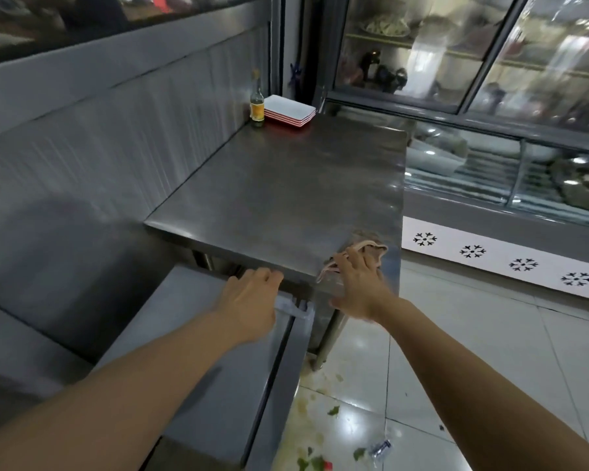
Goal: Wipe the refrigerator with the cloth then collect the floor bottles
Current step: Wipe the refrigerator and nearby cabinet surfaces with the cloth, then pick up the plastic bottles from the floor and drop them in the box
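A: Right hand [357,283] first. We see it pressing the crumpled pinkish-beige cloth [371,250] flat-fingered onto the near corner of the grey stainless-steel table top [279,192]; fingers look spread, not curled round it.

B: Agreed. Left hand [249,300] just beside it, fingers bent over the table's near edge; we can't tell whether it really grips the edge or only rests there.

A: Below the left hand, a lower grey metal unit [218,368] with a pale plastic latch [295,309].

B: Bottles? Under the right forearm, on the glossy white floor tiles [456,351], we see a crushed clear plastic bottle with a blue label [381,448], among green leaf scraps [334,410] and yellowish spill.

A: Far beyond both hands, at the table's back corner: a glass bottle with a yellow label [257,108], touching a stack of white rectangular trays with red rims [289,110].

B: Right of the right hand, the glass-fronted refrigerator [490,164], with a white strip of black snowflake marks [497,256] along its base.
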